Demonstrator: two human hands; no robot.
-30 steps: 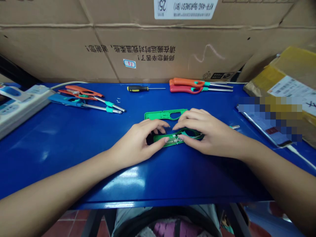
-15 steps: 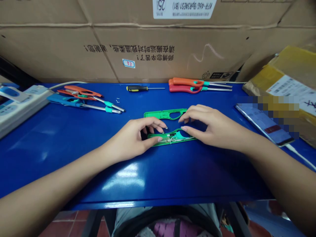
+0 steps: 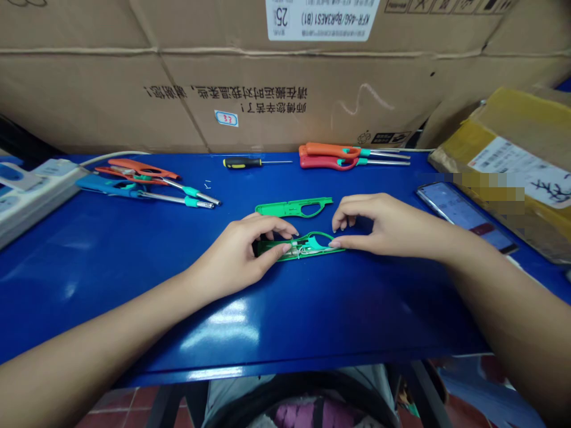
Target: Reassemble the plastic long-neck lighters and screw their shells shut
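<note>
On the blue table lies an opened green lighter half [image 3: 307, 245] with a teal trigger, white wires and small parts inside. My left hand [image 3: 250, 246] grips its left end, thumb over the inner parts and fingers along the far edge. At the right end, my right hand [image 3: 379, 229] has its thumb tip at the rim, with the other fingers curled above and apart from the thumb. Beyond them rests the bare green cover half [image 3: 294, 207], touched by neither palm.
Orange [image 3: 330, 150] and red [image 3: 328, 161] lighters lie at the back, beside a screwdriver [image 3: 243, 162]. Blue [image 3: 109, 185] and orange [image 3: 147, 168] ones sit left, near a power strip [image 3: 35, 190]. A phone [image 3: 464, 214] and taped parcel [image 3: 504, 154] are right; a large carton [image 3: 250, 71] stands behind.
My right hand has drawn back from the green cover half, uncovering its right end. The view has shifted slightly. My left hand stays on the lighter half.
</note>
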